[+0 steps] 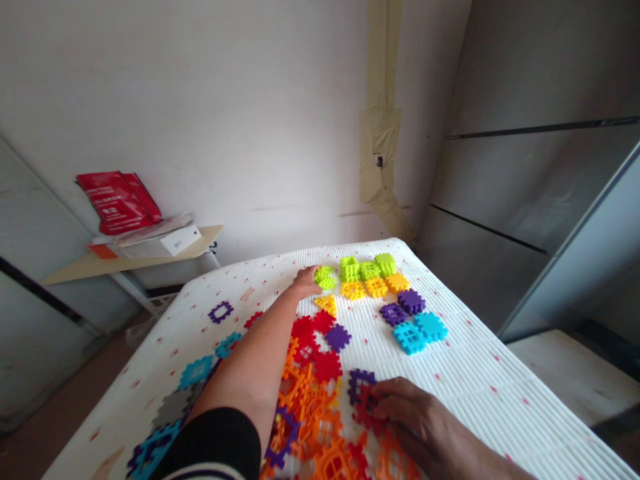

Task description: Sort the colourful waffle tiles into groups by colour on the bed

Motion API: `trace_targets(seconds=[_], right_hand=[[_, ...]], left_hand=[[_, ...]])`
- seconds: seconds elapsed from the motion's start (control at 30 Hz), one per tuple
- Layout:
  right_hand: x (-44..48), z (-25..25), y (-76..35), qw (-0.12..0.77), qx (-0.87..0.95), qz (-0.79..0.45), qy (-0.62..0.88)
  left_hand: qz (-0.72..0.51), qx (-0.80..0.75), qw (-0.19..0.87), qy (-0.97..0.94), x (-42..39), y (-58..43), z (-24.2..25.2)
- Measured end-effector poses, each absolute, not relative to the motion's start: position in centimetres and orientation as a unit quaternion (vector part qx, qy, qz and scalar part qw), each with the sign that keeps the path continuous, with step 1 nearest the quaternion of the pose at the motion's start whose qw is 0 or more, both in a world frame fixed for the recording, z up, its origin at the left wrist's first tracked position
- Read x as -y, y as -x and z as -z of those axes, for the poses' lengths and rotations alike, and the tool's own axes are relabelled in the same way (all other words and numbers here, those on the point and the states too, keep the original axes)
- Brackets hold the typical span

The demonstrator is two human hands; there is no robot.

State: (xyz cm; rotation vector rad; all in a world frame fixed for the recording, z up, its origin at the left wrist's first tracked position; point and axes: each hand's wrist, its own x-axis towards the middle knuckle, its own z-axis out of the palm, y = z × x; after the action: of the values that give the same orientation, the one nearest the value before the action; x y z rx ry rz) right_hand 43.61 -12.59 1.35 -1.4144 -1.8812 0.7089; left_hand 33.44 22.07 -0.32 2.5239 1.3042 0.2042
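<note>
My left hand (305, 283) reaches far across the padded surface, its fingers closed at the edge of a lime green interlocking tile (325, 277). A yellow triangular tile (327, 305) lies just in front of it. Closer to me, my right hand (413, 412) has its fingers curled on a red interlocking tile (369, 408), beside a purple frame tile (361, 385). A loose pile of orange tiles (311, 407) and red tiles (327, 366) spreads between my arms, and a solid purple tile (338, 338) lies at its far side. My left forearm hides part of the pile.
Lime green tiles (370, 269), yellow tiles (376, 287), purple tiles (411, 301) and blue tiles (431, 327) sit in colour groups at the far right. A purple frame (221, 312) lies left. Red bags (117, 202) and a white box (181, 239) rest on a side shelf.
</note>
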Motion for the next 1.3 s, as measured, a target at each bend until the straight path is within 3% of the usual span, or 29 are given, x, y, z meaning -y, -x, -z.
trace_targets(seconds=[0.67,1.3], right_hand=[[12.6,-1.1,-43.5,0.32,0.732,-0.276,0.535],[12.6,-1.5,-43.5,0.311,0.743,-0.276,0.525]], left_hand=[[-0.049,-0.484,0.125,-0.865,-21.2,-34.3,0.4],[-0.085,-0.447,0.176,-0.873,-21.0,-33.4,0.0]])
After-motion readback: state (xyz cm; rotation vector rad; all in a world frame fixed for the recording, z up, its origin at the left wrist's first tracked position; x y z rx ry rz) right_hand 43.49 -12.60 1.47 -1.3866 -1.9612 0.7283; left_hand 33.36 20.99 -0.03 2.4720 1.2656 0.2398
